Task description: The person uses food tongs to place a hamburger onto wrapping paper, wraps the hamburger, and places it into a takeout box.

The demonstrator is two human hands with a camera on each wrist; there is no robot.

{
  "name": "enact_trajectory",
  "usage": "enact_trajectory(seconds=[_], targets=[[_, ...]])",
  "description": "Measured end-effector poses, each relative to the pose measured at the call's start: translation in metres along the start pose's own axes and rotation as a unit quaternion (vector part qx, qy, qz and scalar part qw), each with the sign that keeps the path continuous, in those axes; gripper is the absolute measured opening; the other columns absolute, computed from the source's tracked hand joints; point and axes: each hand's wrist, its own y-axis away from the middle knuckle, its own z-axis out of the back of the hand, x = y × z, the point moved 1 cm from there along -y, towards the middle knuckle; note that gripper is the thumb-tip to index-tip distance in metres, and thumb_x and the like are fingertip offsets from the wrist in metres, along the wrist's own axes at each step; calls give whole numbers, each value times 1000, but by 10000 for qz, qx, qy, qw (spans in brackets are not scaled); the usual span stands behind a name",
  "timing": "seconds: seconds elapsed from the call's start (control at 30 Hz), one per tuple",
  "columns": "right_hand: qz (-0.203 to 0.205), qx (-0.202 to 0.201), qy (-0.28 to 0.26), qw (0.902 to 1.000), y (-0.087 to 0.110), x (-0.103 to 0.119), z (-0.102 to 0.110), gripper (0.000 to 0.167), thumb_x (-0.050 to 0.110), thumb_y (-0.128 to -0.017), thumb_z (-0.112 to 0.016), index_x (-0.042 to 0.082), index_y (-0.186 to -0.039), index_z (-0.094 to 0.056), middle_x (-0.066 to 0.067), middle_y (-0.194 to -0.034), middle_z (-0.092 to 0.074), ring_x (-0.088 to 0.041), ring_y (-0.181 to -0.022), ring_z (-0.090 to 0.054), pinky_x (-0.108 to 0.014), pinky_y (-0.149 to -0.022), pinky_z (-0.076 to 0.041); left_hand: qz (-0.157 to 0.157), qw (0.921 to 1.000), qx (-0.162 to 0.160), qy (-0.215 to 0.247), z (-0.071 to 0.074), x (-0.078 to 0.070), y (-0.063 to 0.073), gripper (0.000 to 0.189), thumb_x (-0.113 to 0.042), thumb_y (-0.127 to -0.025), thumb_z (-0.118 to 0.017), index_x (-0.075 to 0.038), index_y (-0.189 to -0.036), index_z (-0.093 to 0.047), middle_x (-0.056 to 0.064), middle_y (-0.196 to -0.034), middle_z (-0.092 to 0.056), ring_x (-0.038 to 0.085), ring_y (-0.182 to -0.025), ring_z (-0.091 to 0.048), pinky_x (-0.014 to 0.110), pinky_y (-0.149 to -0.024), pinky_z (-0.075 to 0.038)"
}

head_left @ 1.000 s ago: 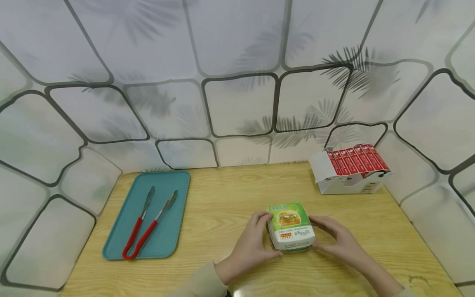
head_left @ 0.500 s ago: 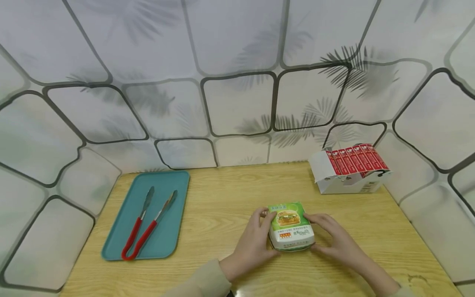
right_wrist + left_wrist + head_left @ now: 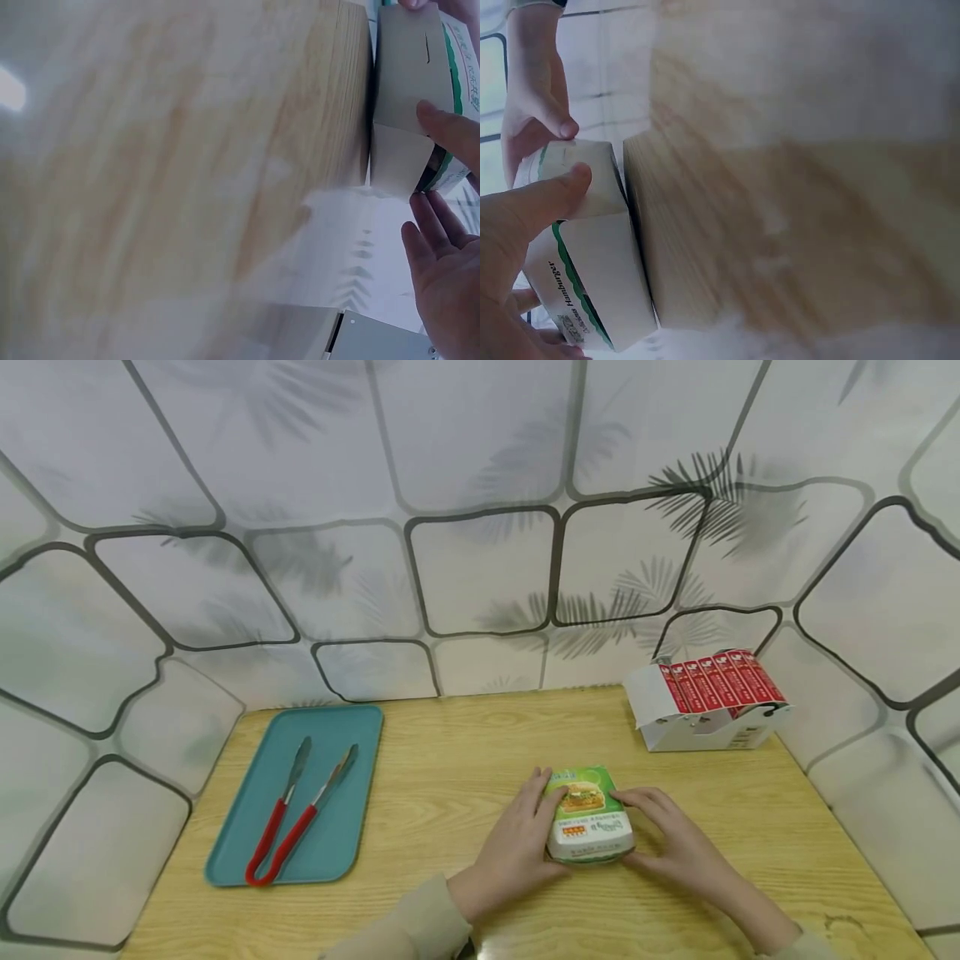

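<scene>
A closed green-and-white paper hamburger box (image 3: 591, 827), with a burger picture on its lid, sits on the wooden table between both hands. My left hand (image 3: 516, 843) holds its left side, the thumb low at the front and the fingers on the far side and lid edge. On the opposite side my right hand (image 3: 678, 852) grips the right edge between thumb and fingers. The left wrist view shows the box's side (image 3: 607, 262) with a green scalloped lid edge, and the left thumb pressed near a corner. A dark gap under the lid shows in the right wrist view.
To the left, a teal tray (image 3: 337, 852) bears red-handled tongs (image 3: 281, 839). A white carton (image 3: 690, 733) of red packets (image 3: 720, 683) stands at the back right. Patterned walls (image 3: 480, 577) enclose the table (image 3: 450, 760) at the back and both sides.
The left fingers have shifted farther round the box's far left corner and onto its lid. The box has turned slightly, and the right fingers have moved a little onto its top right edge.
</scene>
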Motion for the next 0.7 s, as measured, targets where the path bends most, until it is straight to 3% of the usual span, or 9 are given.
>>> enact_trajectory(seconds=[0.13, 0.3, 0.4, 0.53, 0.6, 0.7], targets=[[-39, 8, -196, 9998, -2, 0, 0, 95, 7, -67, -100, 23, -150, -58, 1, -136, -61, -8, -126, -59, -45, -99, -64, 70, 9996, 105, 259, 0, 4, -3, 113, -40, -75, -98, -8, -163, -35, 21, -174, -26, 39, -161, -30, 49, -128, -40], [-179, 60, -869, 9960, -2, -2, -1, 93, 5, -69, -98, 20, -152, -58, -1, -139, -59, 8, -129, -49, -20, -108, -54, 201, 9972, 231, 688, 1, 8, -5, 112, -31, -75, -98, -9, -164, -33, 21, -175, -21, 39, -162, -28, 50, -127, -40], [-138, 117, -1469, 9890, -5, -2, -3, 88, 4, -74, -95, 15, -153, -56, -6, -142, -56, 15, -133, -42, -9, -112, -43, 227, 9970, 213, 707, 1, 9, -6, 113, -28, -74, -99, -9, -165, -33, 22, -176, -20, 39, -162, -28, 50, -126, -41], [-52, 144, -2214, 9751, -7, -2, -3, 81, 2, -81, -90, 9, -153, -55, -11, -141, -53, 15, -135, -41, -4, -115, -36, 183, 9983, 141, 539, 2, 10, -7, 114, -30, -75, -99, -9, -165, -32, 23, -175, -21, 39, -162, -29, 47, -125, -43], [-18, 118, -2239, 9745, -8, -2, -2, 80, 2, -81, -90, 8, -153, -55, -11, -142, -52, 15, -135, -41, -3, -115, -36, 138, 9989, 101, 433, 3, 10, -7, 112, -33, -77, -97, -9, -165, -32, 23, -175, -22, 39, -161, -30, 47, -125, -44], [90, 27, -1848, 9827, -9, -1, -2, 83, 3, -78, -92, 10, -152, -56, -15, -147, -51, 15, -138, -38, -2, -114, -35, 63, 9994, 34, 324, 5, 9, -7, 107, -35, -80, -96, -8, -163, -34, 24, -174, -25, 39, -161, -32, 47, -125, -43]])
